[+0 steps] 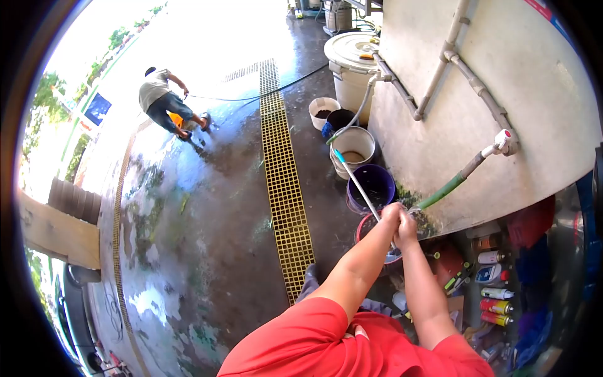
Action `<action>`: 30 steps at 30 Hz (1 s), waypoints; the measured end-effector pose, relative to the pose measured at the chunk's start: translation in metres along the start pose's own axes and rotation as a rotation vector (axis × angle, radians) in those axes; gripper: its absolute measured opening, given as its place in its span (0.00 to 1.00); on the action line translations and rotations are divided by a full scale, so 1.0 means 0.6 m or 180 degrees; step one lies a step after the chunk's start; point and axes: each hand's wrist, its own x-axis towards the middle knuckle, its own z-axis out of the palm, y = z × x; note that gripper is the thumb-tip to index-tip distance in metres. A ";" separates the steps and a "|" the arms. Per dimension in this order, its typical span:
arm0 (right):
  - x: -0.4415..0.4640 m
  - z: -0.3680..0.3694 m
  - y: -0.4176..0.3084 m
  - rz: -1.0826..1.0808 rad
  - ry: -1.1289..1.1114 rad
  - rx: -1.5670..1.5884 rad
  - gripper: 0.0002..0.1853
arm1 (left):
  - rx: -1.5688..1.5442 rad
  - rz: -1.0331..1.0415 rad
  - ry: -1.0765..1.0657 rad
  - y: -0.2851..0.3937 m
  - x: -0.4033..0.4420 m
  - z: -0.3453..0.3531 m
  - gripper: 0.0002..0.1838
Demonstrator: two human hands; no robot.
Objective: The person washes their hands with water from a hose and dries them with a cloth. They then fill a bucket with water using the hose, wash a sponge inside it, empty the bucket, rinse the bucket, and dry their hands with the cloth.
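Note:
Both my hands are wrapped round a thin pale pole [359,183] with a light-blue end. My left hand [391,215] and my right hand [406,229] are close together on it, both closed. The pole slants away from me, its blue end up over the white bucket [335,164]. Its lower end goes down toward a red-rimmed bucket [358,235] just under my hands. My arms partly cover that bucket, so what is on the pole's lower end is hidden. A dark purple bucket [391,188] with dark liquid stands just beyond.
A large lidded white bin [352,81] and more buckets stand along the wall. A green hose [443,191] runs from a wall tap [504,142]. Spray cans [496,306] lie at right. A yellow drain grate [281,151] crosses the wet floor. Another person [164,103] bends over with a hose.

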 end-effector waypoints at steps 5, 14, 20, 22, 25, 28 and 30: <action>-0.013 0.056 -0.074 0.0163 0.0731 -0.1626 0.27 | -0.0312 -0.0249 -0.0441 -0.017 -0.036 0.008 0.39; 0.153 -0.076 -0.010 0.0282 0.0749 -0.2544 0.23 | 0.0537 0.0740 -0.0087 -0.028 -0.137 0.064 0.29; -0.006 0.058 -0.050 -0.0366 0.0134 -0.0667 0.16 | 0.0552 0.0312 -0.0679 0.008 0.056 -0.024 0.15; -0.014 0.067 -0.034 -0.0669 0.0316 -0.1079 0.16 | 0.1304 0.0690 -0.0816 -0.052 0.163 -0.055 0.20; 0.004 0.034 -0.058 -0.0351 0.0335 -0.1248 0.22 | 0.0725 0.0961 -0.1328 -0.102 0.110 -0.021 0.29; 0.021 0.023 -0.096 0.0196 0.0663 -0.0378 0.28 | 0.0841 0.0436 -0.0589 0.026 -0.137 0.069 0.30; 0.014 0.031 -0.078 -0.0075 0.0503 -0.1022 0.30 | 0.0532 -0.0417 -0.0670 0.022 -0.102 0.057 0.30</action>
